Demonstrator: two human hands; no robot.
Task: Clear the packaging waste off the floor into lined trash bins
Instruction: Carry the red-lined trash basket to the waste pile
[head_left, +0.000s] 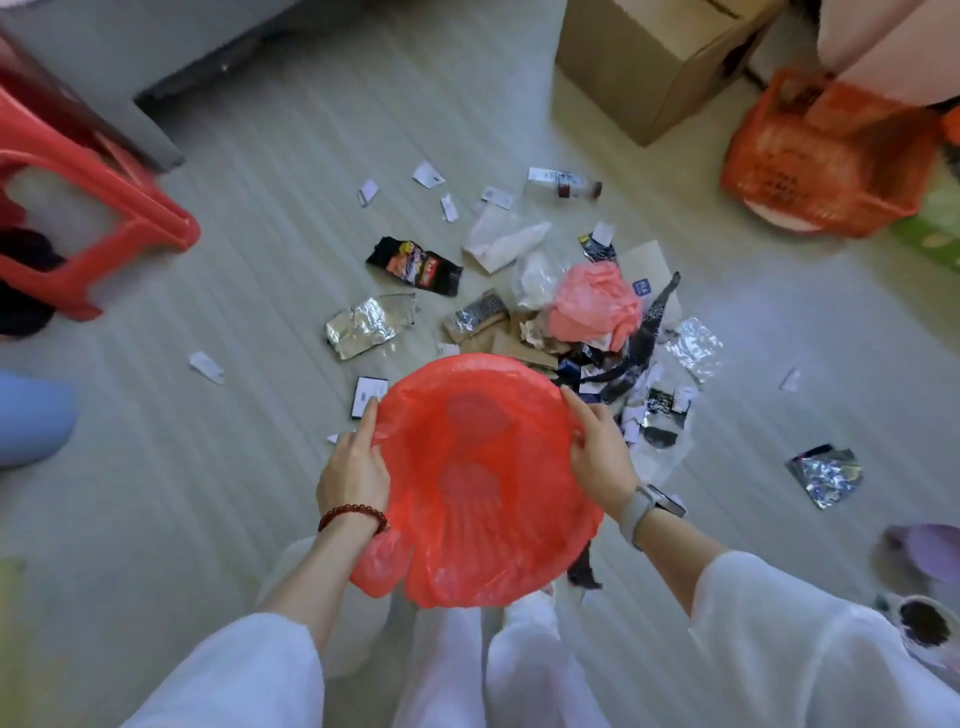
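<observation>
A round bin lined with a red plastic bag (472, 467) is in front of me, its mouth wide and facing up. My left hand (356, 462) grips the liner at the left rim, and my right hand (597, 447) grips it at the right rim. Packaging waste lies on the floor beyond the bin: a black snack wrapper (414, 265), a silver foil piece (363, 326), a crumpled pink bag (595, 301), cardboard scraps (644, 265), clear plastic (504, 236) and several torn paper bits. Another foil wrapper (826, 475) lies to the right.
A red plastic stool (93, 208) stands at the left. A cardboard box (649, 62) sits at the back, with an orange-lined basket (826, 161) beside it at the right. My white-trousered legs are below the bin. Grey furniture runs along the back left.
</observation>
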